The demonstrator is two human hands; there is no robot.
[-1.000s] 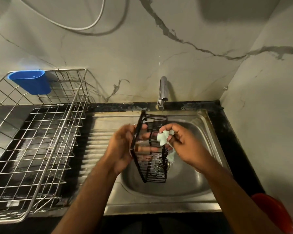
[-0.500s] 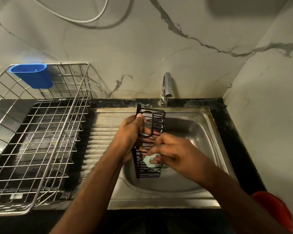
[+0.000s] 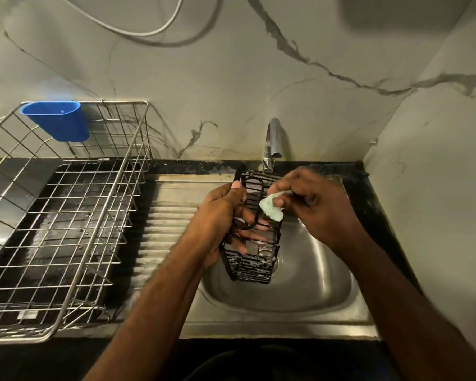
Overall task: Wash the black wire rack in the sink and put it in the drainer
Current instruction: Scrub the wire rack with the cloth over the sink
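The black wire rack (image 3: 252,266) is held upright over the steel sink (image 3: 308,287), just below the tap. My left hand (image 3: 217,215) grips its left side, thumb on the top edge and fingers showing through the wires. My right hand (image 3: 316,207) pinches a small pale green scrub cloth (image 3: 270,210) against the rack's upper right part. White suds cling to the rack's lower wires. The steel wire drainer (image 3: 66,215) stands to the left of the sink, with nothing in its main part.
A blue plastic cup (image 3: 57,119) hangs on the drainer's back rim. The chrome tap (image 3: 272,144) rises behind the sink. The ribbed draining board (image 3: 165,215) lies between sink and drainer. Marble walls close in behind and on the right. A white hose (image 3: 149,31) hangs above.
My right hand and the cloth have moved from the rack's lower middle up to its upper right part. My left hand keeps the same grip.
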